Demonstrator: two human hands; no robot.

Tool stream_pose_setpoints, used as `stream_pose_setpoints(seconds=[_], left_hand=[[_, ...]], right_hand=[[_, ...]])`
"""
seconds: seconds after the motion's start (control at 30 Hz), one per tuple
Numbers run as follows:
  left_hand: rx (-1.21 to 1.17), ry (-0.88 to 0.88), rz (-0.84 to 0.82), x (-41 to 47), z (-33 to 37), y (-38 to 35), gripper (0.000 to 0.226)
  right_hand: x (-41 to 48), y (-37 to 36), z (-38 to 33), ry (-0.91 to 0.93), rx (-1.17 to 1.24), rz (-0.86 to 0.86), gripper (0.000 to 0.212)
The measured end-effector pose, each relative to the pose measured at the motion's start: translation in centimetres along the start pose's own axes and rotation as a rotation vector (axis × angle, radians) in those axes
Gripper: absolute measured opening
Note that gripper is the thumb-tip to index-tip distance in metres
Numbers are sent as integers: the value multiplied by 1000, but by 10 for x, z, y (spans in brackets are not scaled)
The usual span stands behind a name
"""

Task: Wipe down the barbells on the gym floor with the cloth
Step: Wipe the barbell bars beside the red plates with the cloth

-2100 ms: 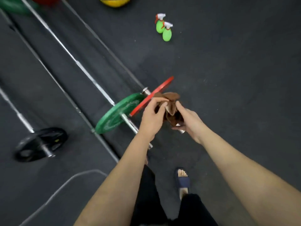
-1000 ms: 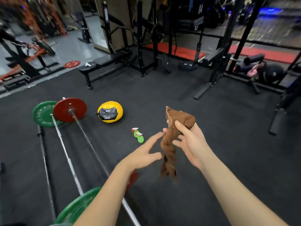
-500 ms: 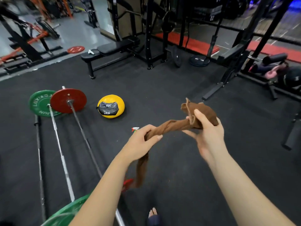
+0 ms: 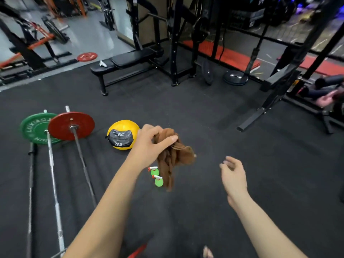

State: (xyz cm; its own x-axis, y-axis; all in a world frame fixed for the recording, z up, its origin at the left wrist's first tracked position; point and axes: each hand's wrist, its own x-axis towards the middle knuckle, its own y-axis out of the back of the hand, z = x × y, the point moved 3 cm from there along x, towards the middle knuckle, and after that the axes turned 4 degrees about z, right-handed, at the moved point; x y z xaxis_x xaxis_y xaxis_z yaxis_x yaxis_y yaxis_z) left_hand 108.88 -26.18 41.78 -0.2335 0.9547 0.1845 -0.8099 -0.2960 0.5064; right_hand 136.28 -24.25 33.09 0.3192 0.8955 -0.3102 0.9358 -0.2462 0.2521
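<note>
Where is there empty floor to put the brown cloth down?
The black floor right of the right hand, out to the rack foot, is bare. So is the stretch between the yellow ball and the bench. It's crowded on the left, where the barbells lie side by side, and around the two spray bottles.

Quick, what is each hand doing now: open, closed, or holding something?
Left hand: grips the brown cloth.
Right hand: open, fingers relaxed, holding nothing.
</note>
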Motion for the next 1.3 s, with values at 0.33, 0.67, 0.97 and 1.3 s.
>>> stream_pose_setpoints(seconds=[0.33,0.67,0.97,1.3], left_hand=[[377,12,-232,125,-15,-6,34],[-38,283,274,160,-63,107,36],[-291,318,650,181,-188,244,22],[-7,560,466,179,-354,382,43]], right_hand=[[88,-156,-103,512,-426,-997,81],[94,-330,-125,829,-573,-1319,18],[46,-497,-136,580,-455,-1267,29],[7,-673,-233,668,-492,-1329,32]])
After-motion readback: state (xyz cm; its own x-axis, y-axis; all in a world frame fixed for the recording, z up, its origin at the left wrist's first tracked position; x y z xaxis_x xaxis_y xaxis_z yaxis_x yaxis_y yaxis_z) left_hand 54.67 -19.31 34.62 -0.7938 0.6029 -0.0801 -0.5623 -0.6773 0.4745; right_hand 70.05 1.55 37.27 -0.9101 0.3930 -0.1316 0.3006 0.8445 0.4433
